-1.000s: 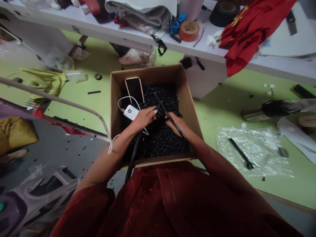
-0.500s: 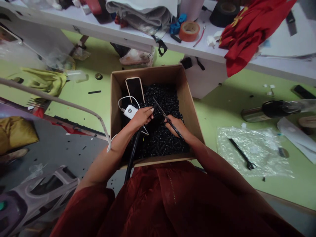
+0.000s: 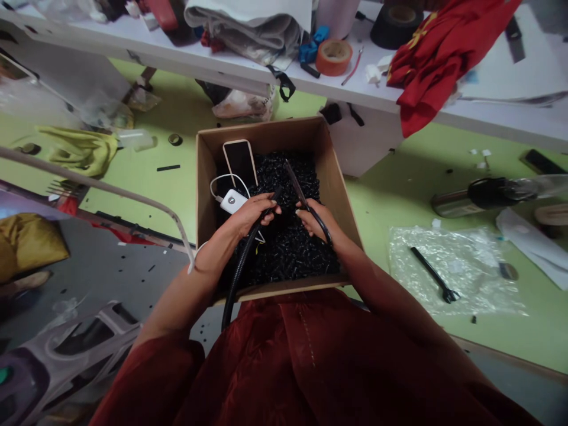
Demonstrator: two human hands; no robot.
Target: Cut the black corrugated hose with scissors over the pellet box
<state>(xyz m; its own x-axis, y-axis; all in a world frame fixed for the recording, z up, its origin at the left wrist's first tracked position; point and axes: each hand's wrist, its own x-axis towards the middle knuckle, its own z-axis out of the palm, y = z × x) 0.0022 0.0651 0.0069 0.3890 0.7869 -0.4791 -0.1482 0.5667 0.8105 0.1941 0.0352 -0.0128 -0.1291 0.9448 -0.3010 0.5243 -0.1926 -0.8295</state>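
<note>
My left hand (image 3: 261, 214) is closed around a black corrugated tube (image 3: 239, 269), whose short end pokes out past the fingers. The tube's other part hangs over the near edge of a cardboard box (image 3: 348, 198). In my right hand (image 3: 318, 219) is a pair of scissors (image 3: 296, 182), blades pointing away from me and apart from the tube end. Below both hands lies a heap of short black tube pieces (image 3: 295, 254) in the box. A phone (image 3: 240, 161) and a white cabled device (image 3: 233, 201) sit at the box's left side.
The box stands on a green surface (image 3: 377, 201) under a white shelf (image 3: 248, 68) holding orange tape (image 3: 333, 57) and red cloth (image 3: 444, 59). At right are a steel flask (image 3: 452, 205) and a plastic bag (image 3: 470, 272) with a black strip. A pale cable (image 3: 110, 183) crosses the left.
The tube now shows above my left fingers, with its end sticking out. The scissors have turned to point more straight ahead, and their tip has moved away from my left hand.
</note>
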